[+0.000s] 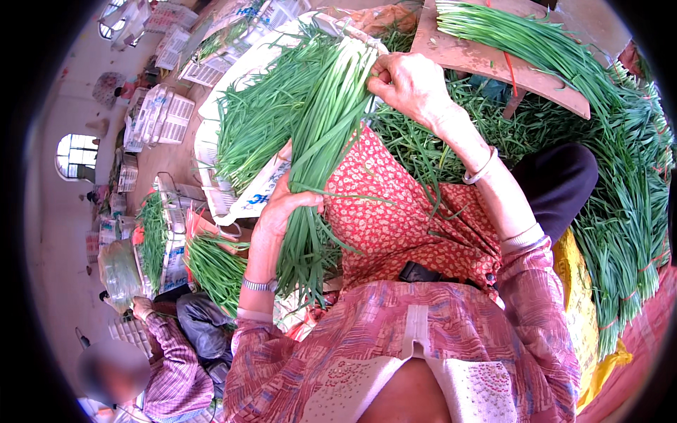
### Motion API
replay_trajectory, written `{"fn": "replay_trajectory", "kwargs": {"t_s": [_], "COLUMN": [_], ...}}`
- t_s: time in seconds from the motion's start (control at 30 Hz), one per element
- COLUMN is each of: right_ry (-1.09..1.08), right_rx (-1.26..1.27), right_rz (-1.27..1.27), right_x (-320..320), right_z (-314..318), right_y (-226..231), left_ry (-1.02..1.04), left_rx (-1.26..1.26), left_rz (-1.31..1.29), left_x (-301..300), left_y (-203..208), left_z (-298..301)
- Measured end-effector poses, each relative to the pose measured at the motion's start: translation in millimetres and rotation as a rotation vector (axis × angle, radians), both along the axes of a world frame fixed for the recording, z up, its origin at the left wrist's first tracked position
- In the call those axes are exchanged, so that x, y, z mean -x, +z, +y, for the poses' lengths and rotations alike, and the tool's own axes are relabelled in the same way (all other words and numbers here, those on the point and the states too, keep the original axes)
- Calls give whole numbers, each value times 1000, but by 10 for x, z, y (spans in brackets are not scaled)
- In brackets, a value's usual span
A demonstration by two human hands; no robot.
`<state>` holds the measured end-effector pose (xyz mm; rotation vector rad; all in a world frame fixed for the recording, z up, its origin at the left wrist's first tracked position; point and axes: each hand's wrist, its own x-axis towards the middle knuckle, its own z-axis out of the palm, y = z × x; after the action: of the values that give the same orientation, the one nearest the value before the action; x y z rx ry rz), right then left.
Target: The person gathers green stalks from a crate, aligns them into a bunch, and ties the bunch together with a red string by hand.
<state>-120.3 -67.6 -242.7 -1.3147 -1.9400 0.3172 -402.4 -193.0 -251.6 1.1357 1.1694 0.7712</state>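
My left hand (288, 206) is wrapped round a bunch of garlic chives (321, 130), low on its leafy part. The pale stem ends point up and away, and the long green leaves hang down past my wrist. At the right edge of those stem ends, my right hand (415, 86) is closed, thumb and fingers pinched on the chives. Under and left of the bunch, a pile of loose chives (257, 116) lies in a white basket (206, 144) with a white sack as lining. A red floral apron (405, 204) covers my lap.
Tied chives (508, 35) rest on a wooden board (462, 53) at the far right. Loose leaves (423, 141) lie beneath it, and stacked bundles (620, 211) line the right side. A co-worker (176, 366) sits at lower left near more chives (215, 264). White crates (162, 116) stand behind.
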Motion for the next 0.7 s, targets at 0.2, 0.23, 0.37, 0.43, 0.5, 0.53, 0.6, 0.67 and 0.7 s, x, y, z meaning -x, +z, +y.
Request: {"fn": "replay_trajectory", "kwargs": {"t_s": [0.2, 0.23, 0.37, 0.43, 0.5, 0.53, 0.6, 0.67, 0.7], "right_ry": [-90, -125, -366, -479, -445, -418, -347, -27, 92], "right_rx": [-292, -328, -488, -234, 92, 193, 110, 163, 200], "right_rz": [-66, -74, -156, -241, -409, -474, -390, -76, 204], "right_x": [-52, -109, -581, -1061, -1434, -1464, -1355, -966, -755], "right_z": [69, 112, 370, 416, 372, 361, 285, 169, 100], "right_y": [-125, -146, -180, -150, -168, -171, -322, -123, -84], "left_ry": [-2, -11, -72, -58, -28, -23, -28, 4, 22], "left_rx": [32, 32, 87, 79, 78, 81, 18, 16, 5], "left_rz": [-20, -19, 73, 71, 61, 63, 78, 88, 93], "left_x": [85, 67, 157, 252, 331, 356, 374, 400, 398], "left_y": [-59, -44, -45, -64, -113, -122, -131, -157, -172], "left_z": [-5, -3, -21, -80, -90, -89, -78, -100, -88]}}
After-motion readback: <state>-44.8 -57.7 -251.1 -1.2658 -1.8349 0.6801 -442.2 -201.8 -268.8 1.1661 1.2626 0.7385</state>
